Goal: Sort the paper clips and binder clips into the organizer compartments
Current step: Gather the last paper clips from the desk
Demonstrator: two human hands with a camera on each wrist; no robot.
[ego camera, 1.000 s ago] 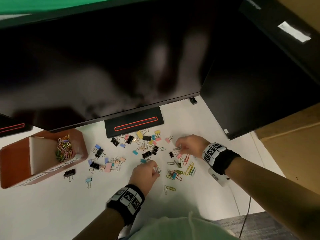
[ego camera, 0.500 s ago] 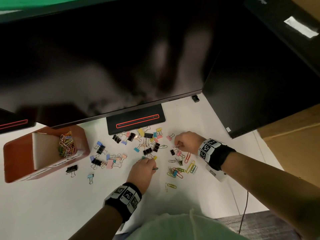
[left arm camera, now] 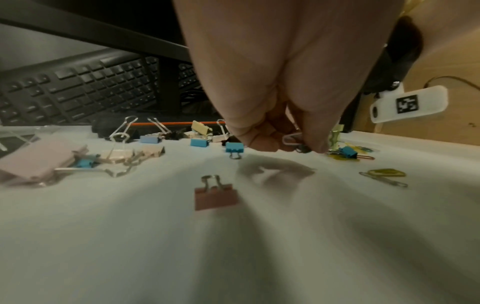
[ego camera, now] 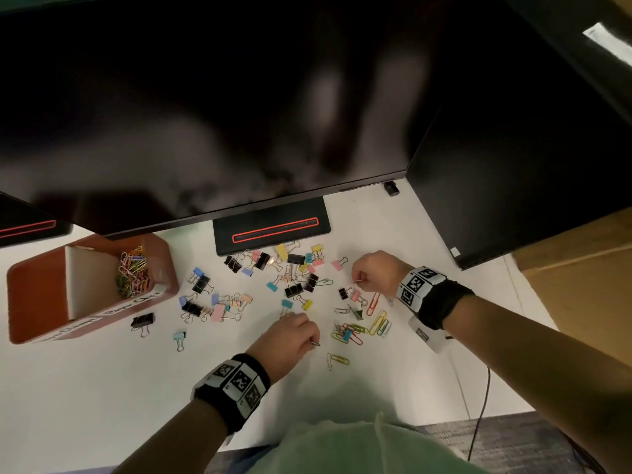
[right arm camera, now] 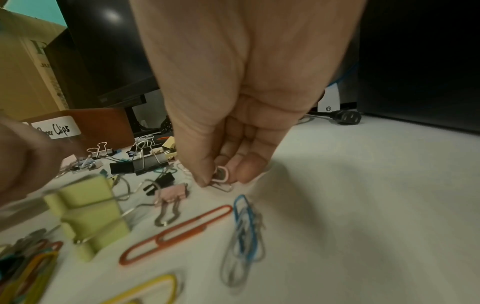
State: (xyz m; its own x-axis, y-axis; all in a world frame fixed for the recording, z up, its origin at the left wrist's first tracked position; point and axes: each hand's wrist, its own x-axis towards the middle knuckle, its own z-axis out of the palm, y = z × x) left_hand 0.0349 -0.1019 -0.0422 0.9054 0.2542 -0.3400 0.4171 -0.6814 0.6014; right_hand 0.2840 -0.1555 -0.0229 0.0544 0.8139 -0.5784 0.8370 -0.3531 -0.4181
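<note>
Coloured binder clips (ego camera: 294, 289) and paper clips (ego camera: 359, 331) lie scattered on the white desk (ego camera: 102, 388). A brown organizer (ego camera: 164, 268) at the left holds several paper clips (ego camera: 131, 271) in its right compartment. My left hand (ego camera: 290, 336) is curled and pinches a silver paper clip (left arm camera: 292, 138) just above the desk. My right hand (ego camera: 374, 271) pinches a pink paper clip (right arm camera: 222, 174) next to a black binder clip (ego camera: 343, 293) and a pink binder clip (right arm camera: 172, 192).
A large dark monitor (ego camera: 205, 114) overhangs the desk, its stand base (ego camera: 272, 229) behind the clips. A second dark screen (ego camera: 513, 165) stands at the right. In the left wrist view a keyboard (left arm camera: 78, 88) lies under the monitor. A cable (ego camera: 478, 412) hangs off the front right edge.
My left hand has pulled back slightly toward me with the clip in its fingers. My right hand has stayed at the right edge of the pile, pinching the pink clip.
</note>
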